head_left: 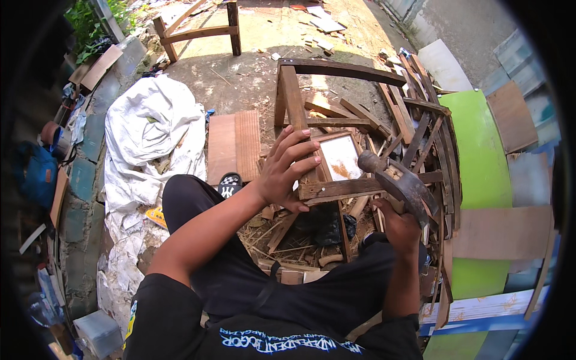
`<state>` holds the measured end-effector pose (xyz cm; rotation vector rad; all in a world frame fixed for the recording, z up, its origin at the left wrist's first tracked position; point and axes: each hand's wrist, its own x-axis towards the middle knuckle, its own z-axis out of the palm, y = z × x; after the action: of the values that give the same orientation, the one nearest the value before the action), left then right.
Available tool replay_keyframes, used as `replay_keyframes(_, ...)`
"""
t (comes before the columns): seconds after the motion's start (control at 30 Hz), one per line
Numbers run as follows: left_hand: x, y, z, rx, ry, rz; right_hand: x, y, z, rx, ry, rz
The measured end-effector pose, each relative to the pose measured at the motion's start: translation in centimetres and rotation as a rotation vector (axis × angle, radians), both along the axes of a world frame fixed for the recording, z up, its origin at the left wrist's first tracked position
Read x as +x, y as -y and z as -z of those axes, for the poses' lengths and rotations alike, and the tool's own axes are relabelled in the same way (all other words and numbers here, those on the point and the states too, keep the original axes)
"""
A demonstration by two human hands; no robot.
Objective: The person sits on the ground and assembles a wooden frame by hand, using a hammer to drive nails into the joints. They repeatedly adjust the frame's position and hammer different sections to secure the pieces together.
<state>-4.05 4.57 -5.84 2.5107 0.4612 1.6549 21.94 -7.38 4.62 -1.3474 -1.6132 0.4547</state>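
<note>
A dark brown wooden frame, built of bars joined at corners, stands tilted in front of my bent legs. My left hand grips its near left corner, fingers laid across the upright bar and thumb under the near rail. On the right, my right hand is closed round a hammer with a dark, worn metal head. The head hides most of the handle and part of the fingers. It sits just over the near rail's right part; whether the two touch, I cannot tell.
Scrap wood bars are heaped on the right beside a lime green panel. White cloth lies on the left, next to flat brown boards. Another wooden frame stands farther off. Wood scraps and a black bag lie between my legs.
</note>
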Motion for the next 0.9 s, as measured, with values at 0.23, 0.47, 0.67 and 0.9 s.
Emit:
replay_keyframes(0.23, 0.5, 0.3, 0.3, -0.017, 0.005, -0.038, -1.6, 2.5, -6.8, -0.313, 0.14, -0.285)
replay_keyframes(0.47, 0.6, 0.6, 0.2, -0.021, 0.03, -0.062, -3.1, 2.3, -8.3, -0.374, 0.172, -0.227)
replay_keyframes(0.67, 0.4, 0.7, 0.0, -0.021, 0.037, -0.076, -2.1, 2.7, -8.8, -0.3, 0.039, -0.175)
replay_keyframes(0.9, 0.5, 1.0, 0.4, -0.019, 0.032, -0.102, -2.8, 2.0, -8.1, -0.31, 0.238, -0.271)
